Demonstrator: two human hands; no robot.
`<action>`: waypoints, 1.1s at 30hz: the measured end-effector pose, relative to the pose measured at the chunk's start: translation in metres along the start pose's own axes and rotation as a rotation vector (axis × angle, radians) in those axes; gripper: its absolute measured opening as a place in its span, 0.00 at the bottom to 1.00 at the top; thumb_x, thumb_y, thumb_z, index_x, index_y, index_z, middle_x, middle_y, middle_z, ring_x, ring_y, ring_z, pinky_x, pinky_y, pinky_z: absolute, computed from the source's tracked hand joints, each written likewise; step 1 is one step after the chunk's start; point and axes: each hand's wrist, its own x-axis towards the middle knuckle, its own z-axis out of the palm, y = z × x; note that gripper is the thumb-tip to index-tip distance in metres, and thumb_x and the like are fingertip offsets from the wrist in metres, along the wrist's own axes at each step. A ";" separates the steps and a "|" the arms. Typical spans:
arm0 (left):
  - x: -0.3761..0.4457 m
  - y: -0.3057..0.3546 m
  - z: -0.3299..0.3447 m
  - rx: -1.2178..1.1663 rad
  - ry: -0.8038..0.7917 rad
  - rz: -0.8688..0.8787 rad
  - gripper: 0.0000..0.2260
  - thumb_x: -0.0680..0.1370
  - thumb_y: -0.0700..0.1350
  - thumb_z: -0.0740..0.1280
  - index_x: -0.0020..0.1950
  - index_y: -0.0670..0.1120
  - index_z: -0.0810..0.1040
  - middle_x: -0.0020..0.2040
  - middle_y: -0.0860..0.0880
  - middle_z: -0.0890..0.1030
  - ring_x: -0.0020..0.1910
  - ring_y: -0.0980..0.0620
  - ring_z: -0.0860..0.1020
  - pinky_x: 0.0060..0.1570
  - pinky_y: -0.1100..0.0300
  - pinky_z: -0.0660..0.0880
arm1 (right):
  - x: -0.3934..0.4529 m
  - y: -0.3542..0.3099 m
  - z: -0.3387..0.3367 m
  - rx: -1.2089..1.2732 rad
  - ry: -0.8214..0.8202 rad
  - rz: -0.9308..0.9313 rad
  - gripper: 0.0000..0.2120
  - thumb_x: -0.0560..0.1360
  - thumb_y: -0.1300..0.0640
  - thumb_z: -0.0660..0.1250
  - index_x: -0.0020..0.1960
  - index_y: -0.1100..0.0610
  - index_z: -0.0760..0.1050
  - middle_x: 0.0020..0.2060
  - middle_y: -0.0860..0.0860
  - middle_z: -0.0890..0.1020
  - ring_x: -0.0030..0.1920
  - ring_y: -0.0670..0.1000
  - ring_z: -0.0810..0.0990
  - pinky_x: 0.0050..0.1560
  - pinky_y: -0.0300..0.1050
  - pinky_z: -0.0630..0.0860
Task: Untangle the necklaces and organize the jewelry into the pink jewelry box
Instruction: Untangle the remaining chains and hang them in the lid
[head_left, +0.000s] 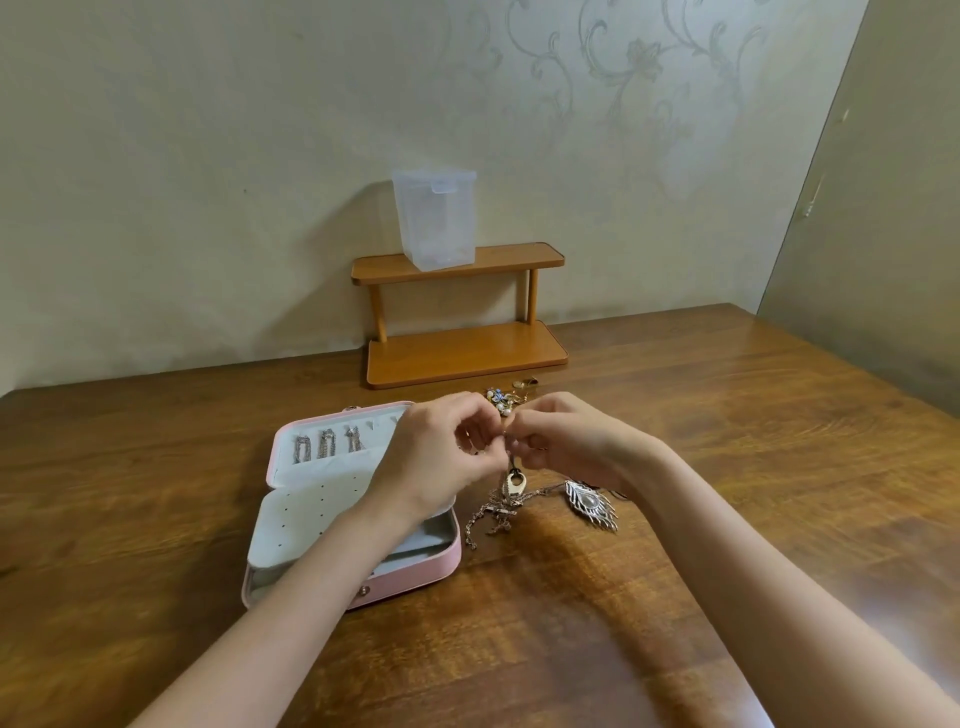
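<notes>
Necklaces hang tangled at frame centre, strands running straight down from my left hand and right hand, both pinching the chain above the table, pink jewelry box lower left.

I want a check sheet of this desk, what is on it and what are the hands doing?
Surface: wooden table, bare grain showing.
Job's things: pink jewelry box lies open, dangling earrings hung in its lid; tangled necklaces and feather pendant beside it.
Clutter: small jewelry pile behind the hands.
Grippers: left hand and right hand pinch a chain together.
Cables: nothing seen.
Surroundings: wooden shelf with clear plastic container, patterned wall.
</notes>
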 end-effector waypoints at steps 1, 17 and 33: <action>-0.001 -0.002 0.002 0.069 -0.011 0.040 0.08 0.68 0.41 0.71 0.37 0.52 0.74 0.33 0.61 0.75 0.34 0.60 0.75 0.37 0.72 0.69 | 0.000 0.001 0.001 -0.044 0.014 0.000 0.11 0.74 0.69 0.60 0.34 0.62 0.71 0.28 0.52 0.71 0.31 0.46 0.67 0.34 0.38 0.63; 0.002 0.004 0.004 -0.161 -0.004 -0.201 0.19 0.68 0.34 0.71 0.42 0.51 0.64 0.37 0.47 0.76 0.30 0.59 0.67 0.33 0.68 0.69 | -0.002 -0.015 0.004 -0.307 0.084 -0.053 0.13 0.73 0.64 0.65 0.30 0.59 0.73 0.26 0.49 0.72 0.29 0.45 0.67 0.30 0.36 0.65; 0.001 0.010 0.001 -0.421 0.052 -0.199 0.16 0.69 0.27 0.67 0.40 0.46 0.66 0.36 0.48 0.75 0.31 0.59 0.70 0.37 0.69 0.72 | -0.004 -0.005 0.003 -0.128 0.081 -0.178 0.04 0.71 0.68 0.64 0.38 0.63 0.74 0.31 0.54 0.74 0.31 0.46 0.72 0.35 0.36 0.72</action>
